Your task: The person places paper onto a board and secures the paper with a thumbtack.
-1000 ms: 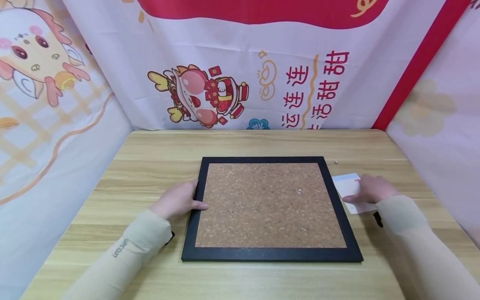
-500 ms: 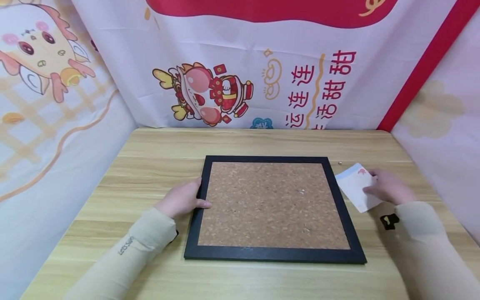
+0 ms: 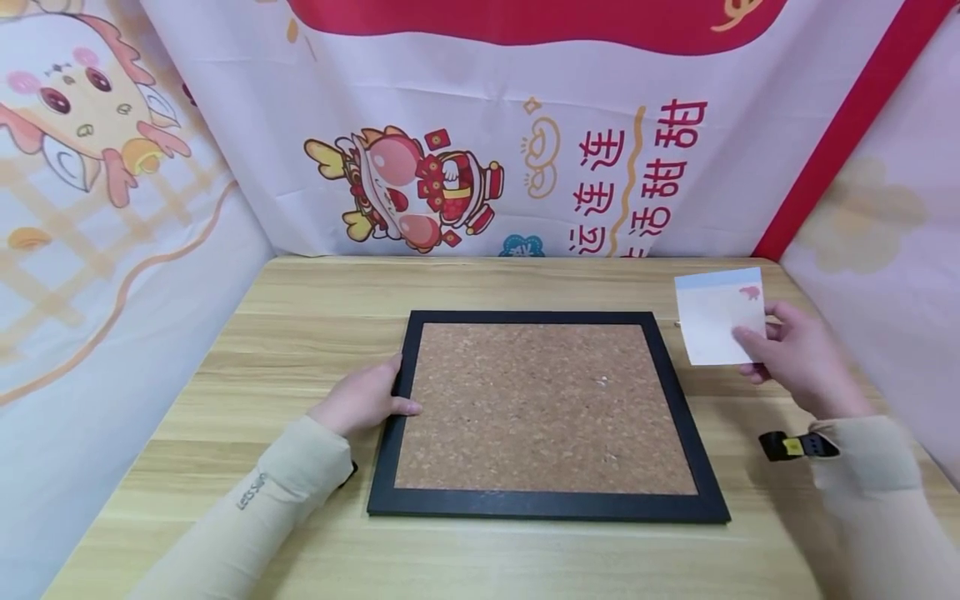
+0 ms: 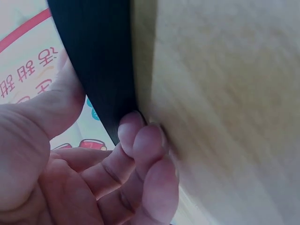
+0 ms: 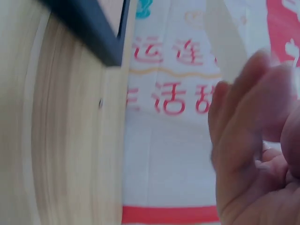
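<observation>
A cork board [image 3: 540,408] with a black frame lies flat on the table. At its left side my left hand [image 3: 363,396] grips the frame edge. The thumb lies over the frame, and in the left wrist view the fingers [image 4: 157,187] curl against its outer side. Right of the board, my right hand [image 3: 802,354] holds up a white note sheet [image 3: 712,321] with a blue strip and a small pink bear print. Its thumb is on the front of the sheet; the other fingers are partly behind it. In the right wrist view the sheet [image 5: 225,37] is blurred.
Small white specks or pins [image 3: 602,381] show on the cork's right part. A tiny object [image 5: 100,102] lies on the wooden table [image 3: 315,308] near the board's far right corner. Printed cloth [image 3: 450,83] hangs behind the table and along both sides.
My right hand has lifted the note sheet off the table, and the sheet now faces the head camera. The left hand has stayed on the frame.
</observation>
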Action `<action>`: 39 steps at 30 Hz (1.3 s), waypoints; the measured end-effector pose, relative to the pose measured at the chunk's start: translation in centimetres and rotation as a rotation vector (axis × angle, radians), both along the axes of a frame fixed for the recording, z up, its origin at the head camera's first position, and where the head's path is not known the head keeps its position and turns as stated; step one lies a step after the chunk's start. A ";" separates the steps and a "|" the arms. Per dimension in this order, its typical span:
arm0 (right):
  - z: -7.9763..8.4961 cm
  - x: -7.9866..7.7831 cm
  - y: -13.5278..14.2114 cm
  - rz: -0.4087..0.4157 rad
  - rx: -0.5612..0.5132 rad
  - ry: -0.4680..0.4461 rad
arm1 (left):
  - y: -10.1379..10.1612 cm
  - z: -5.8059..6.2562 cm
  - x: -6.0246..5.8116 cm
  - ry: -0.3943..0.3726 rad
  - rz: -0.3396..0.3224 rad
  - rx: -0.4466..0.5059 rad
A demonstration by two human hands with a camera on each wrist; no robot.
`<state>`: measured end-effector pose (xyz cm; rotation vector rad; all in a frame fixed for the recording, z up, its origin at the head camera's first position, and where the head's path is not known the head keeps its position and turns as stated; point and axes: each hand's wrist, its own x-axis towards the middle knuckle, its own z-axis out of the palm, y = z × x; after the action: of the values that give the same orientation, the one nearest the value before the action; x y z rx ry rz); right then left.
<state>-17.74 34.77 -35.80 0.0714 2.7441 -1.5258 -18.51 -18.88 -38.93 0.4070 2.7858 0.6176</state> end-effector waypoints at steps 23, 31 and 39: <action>4.3 1.3 -10.6 0.267 0.162 0.078 | 0.1 1.8 0.6 0.054 0.056 -0.037; 5.4 0.8 -14.4 0.610 0.306 0.142 | 3.2 6.0 2.4 0.142 -0.033 0.128; 5.9 -0.2 -17.7 0.776 0.380 0.104 | 6.4 6.8 4.1 0.073 -0.165 0.306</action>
<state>-17.93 17.12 -29.92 -0.9633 2.5797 -0.8128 -14.41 -12.47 -32.17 0.7250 2.6907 1.0101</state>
